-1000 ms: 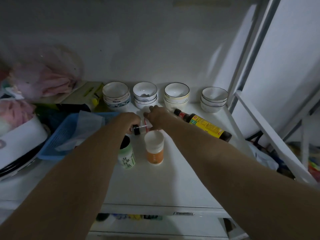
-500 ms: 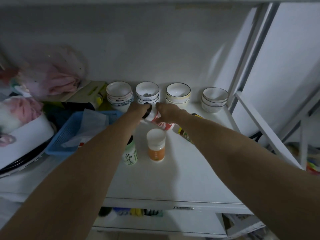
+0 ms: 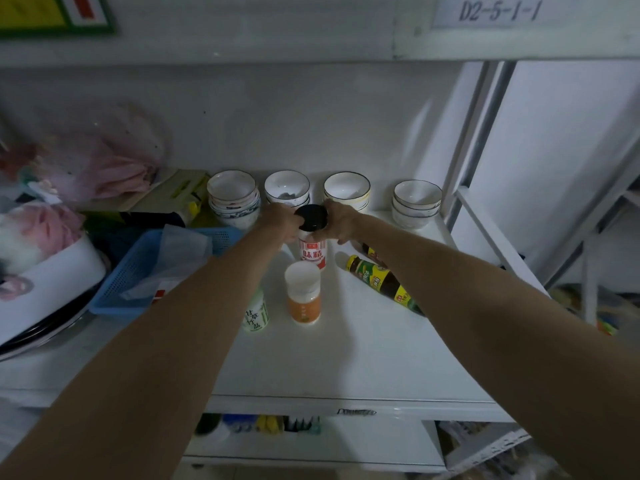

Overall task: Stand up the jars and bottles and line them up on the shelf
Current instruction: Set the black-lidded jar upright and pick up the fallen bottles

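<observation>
Both our left hand (image 3: 282, 221) and right hand (image 3: 341, 221) grip the black-lidded red-and-white seasoning jar (image 3: 312, 242); we should seat it flat just behind the orange white-capped jar (image 3: 303, 294), then let go.

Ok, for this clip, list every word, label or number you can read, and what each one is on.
"D2-5-1-1": white tag on the upper shelf edge.
"味精": red-and-white label of the black-lidded jar held upright between the left hand and right hand.
"甘草竹盐": green-and-white bottle.
Orange jar: print too small.
Lying sauce bottle: label blurred.
Lower shelf edge marking: unreadable.
Green-framed sign, top left: no legible text.
</observation>
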Demonstrator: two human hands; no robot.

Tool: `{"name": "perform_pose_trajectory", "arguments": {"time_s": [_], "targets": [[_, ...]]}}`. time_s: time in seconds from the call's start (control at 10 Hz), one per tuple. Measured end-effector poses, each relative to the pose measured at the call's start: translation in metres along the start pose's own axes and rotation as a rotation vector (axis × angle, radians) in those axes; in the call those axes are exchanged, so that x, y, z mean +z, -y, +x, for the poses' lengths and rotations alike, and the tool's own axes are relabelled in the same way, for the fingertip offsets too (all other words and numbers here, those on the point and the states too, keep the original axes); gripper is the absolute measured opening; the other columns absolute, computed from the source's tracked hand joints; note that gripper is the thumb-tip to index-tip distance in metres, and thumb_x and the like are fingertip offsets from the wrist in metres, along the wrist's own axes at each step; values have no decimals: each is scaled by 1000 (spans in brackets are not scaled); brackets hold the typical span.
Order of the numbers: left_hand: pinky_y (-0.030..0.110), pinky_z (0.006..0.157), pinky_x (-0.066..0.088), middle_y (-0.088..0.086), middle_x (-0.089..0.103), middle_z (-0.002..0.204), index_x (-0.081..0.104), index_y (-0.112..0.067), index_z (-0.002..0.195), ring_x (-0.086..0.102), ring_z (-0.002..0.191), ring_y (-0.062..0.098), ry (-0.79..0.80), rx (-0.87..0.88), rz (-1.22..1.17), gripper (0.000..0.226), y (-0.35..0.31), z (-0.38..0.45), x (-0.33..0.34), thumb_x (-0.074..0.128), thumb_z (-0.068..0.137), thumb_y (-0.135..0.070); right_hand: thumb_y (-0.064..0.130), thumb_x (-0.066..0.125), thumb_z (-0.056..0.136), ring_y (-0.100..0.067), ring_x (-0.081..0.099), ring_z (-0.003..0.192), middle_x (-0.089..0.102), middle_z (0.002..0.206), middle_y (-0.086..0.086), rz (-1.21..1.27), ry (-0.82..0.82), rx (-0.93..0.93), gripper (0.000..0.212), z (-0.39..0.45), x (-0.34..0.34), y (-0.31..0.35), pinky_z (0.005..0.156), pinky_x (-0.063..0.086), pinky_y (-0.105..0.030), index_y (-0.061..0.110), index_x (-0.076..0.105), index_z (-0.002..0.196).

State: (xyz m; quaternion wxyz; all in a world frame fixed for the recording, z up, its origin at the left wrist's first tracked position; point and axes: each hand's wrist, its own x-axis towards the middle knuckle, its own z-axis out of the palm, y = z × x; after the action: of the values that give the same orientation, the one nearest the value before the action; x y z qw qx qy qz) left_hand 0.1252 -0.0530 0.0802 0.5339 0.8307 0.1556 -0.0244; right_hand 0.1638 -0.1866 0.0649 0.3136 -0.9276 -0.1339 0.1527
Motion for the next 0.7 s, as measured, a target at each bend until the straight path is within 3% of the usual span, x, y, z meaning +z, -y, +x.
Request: {"name": "perform_pose_trajectory", "arguments": {"time_s": [0.1, 0.2, 0.3, 0.4, 0.5, 0.6, 0.7], "targets": [[38, 87, 53, 10, 59, 80, 47, -19, 67, 59, 85, 25, 3, -56, 3, 28, 1, 2, 3, 51, 93, -8, 29, 79, 76, -33, 62, 107, 58, 128, -14, -92, -37, -22, 70, -3, -8, 6, 77, 61, -41, 11, 43, 133], [47, 97, 53, 24, 67, 110, 63, -3, 99, 66, 104, 35, -66, -60, 9, 13, 5, 9, 7, 56, 89, -9, 22, 77, 79, -34, 63, 107, 58, 129, -16, -79, -28, -39, 65, -4, -9, 8, 81, 60, -42, 9, 43, 133], [45, 97, 53, 19, 64, 106, 55, 2, 126, 66, 102, 34, -51, -53, 47, 38, 4, 6, 8, 56, 90, -11, 15, 76, 81, -37, 62, 109, 58, 131, -19, -24, 16, -56, 65, -6, -12, 8, 87, 57, -44, 7, 44, 136], [42, 97, 52, 21, 64, 114, 52, 1, 131, 64, 105, 33, -54, -69, 75, 43, 5, 8, 11, 56, 91, -13, 13, 76, 81, -37, 60, 113, 55, 135, -18, -22, 49, -45, 70, -8, -15, 4, 83, 56, -41, 9, 40, 142], [40, 96, 50, 19, 61, 129, 52, -2, 131, 60, 117, 34, -202, 10, 224, 44, 3, 9, 12, 56, 89, -16, 11, 75, 81, -34, 56, 119, 48, 143, -17, -16, 96, 20, 82, -12, -20, -4, 76, 54, -33, 13, 29, 150], [40, 93, 50, 21, 63, 123, 59, 1, 122, 61, 115, 35, -371, 185, 341, 38, -12, -5, 20, 52, 88, -15, 16, 70, 86, -27, 64, 99, 60, 127, -17, -276, 14, 92, 54, -25, -28, -13, 81, 57, -34, 3, 50, 135], [41, 75, 55, 26, 69, 93, 67, 6, 91, 69, 92, 40, -240, 311, 333, 26, -27, -29, 43, 45, 84, -6, 15, 65, 80, -23, 66, 60, 67, 71, -10, -547, 11, 174, 17, -38, -31, -30, 63, 58, -33, -1, 63, 87]]}}
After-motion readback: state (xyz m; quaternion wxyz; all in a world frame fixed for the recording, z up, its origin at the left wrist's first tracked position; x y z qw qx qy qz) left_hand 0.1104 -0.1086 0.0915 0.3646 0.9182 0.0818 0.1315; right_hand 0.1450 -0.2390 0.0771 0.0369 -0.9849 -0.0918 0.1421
